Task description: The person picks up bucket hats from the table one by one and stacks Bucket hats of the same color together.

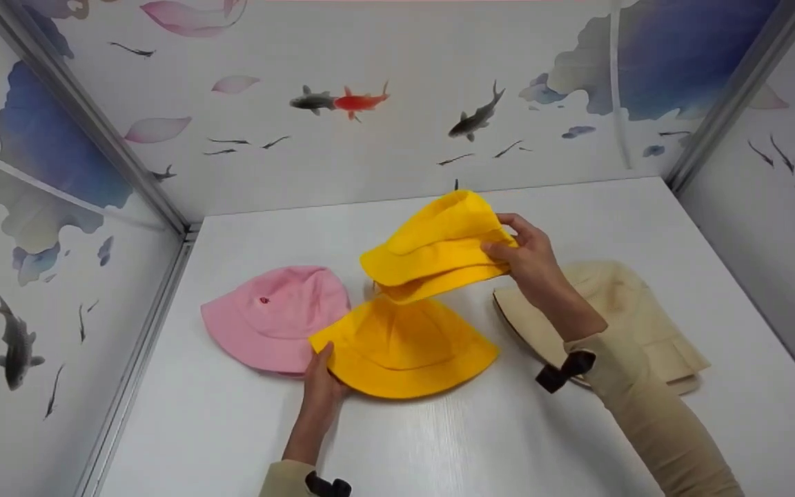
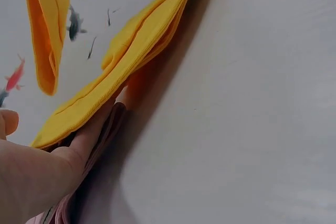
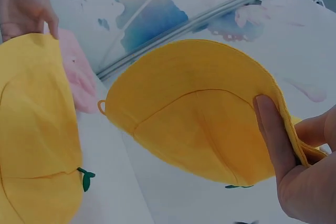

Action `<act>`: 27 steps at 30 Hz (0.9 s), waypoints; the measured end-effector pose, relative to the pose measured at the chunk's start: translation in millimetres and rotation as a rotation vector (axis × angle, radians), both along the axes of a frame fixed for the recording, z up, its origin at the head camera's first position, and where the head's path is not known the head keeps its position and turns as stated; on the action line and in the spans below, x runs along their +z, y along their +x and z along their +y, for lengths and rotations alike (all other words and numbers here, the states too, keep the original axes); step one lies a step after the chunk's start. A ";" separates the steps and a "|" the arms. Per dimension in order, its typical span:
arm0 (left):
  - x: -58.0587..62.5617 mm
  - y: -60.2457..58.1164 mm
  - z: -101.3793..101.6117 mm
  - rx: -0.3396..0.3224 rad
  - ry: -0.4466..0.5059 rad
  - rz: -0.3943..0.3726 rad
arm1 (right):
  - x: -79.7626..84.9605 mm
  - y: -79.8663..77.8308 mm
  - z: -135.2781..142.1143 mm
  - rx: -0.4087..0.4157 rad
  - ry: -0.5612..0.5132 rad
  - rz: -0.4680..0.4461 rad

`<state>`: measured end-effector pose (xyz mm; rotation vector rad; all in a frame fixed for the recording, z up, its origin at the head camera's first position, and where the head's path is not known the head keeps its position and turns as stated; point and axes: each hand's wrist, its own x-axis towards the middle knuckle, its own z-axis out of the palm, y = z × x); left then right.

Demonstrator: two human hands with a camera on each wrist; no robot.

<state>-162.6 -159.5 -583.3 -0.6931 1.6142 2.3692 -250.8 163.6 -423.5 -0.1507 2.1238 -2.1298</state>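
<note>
In the head view, my right hand [image 1: 532, 259] pinches the right end of the brim of a yellow bucket hat [image 1: 439, 235], held tilted in the air. The right wrist view looks at this raised hat's underside, with a small loop at its far edge. Below it, a second yellow bucket hat [image 1: 404, 345] spreads its brim just over the table. My left hand [image 1: 324, 379] grips that hat's left brim, thumb on top and fingers beneath, as the left wrist view [image 2: 79, 156] also shows. A green leaf-shaped tab [image 3: 86, 178] sticks out from this lower hat.
A pink bucket hat [image 1: 280, 317] lies at the left, partly behind the lower yellow hat. Beige hats [image 1: 618, 310], seemingly stacked, lie at the right under my right forearm. White panels painted with fish enclose the white table [image 1: 425, 449] at the back and sides.
</note>
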 end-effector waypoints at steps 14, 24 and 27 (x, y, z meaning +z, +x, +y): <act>1.4 1.7 -6.5 -0.098 0.088 0.137 | -22.4 11.3 -30.4 0.219 -0.117 -0.085; -0.6 5.7 -4.0 -0.094 0.111 0.249 | -56.2 19.4 -31.8 0.404 -0.187 -0.095; -0.6 4.3 -2.2 -0.074 0.091 0.208 | -67.8 20.6 -29.4 0.387 -0.154 -0.128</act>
